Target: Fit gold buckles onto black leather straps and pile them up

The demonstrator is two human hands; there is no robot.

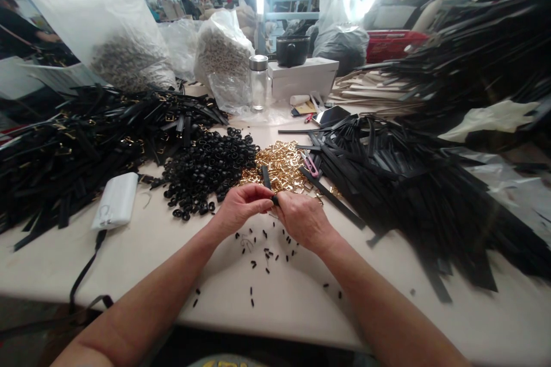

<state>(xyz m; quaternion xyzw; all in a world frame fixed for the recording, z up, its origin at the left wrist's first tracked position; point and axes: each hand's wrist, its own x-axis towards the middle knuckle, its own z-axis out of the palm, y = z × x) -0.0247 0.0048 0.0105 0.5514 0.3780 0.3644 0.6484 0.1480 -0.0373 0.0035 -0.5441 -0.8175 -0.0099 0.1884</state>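
Observation:
My left hand (241, 204) and my right hand (303, 219) meet at the middle of the table, fingers pinched close together. Between them is a black strap (266, 176), its flat end sticking up past the fingertips. Whatever else the fingers cover is hidden. Just beyond the hands lies a heap of gold-coloured buckles (282, 159). A pile of small black loops (210, 163) spreads to its left. Below my hands, several tiny black pieces (267, 253) are scattered on the table.
Black straps (379, 178) pile up on the right, with pink-handled thread snips (310, 165) beside them. Buckled straps (86, 143) cover the left. A white power bank (115, 202) trails a cable. Behind stand a glass bottle (259, 83), a white box (303, 76) and filled plastic bags (224, 49).

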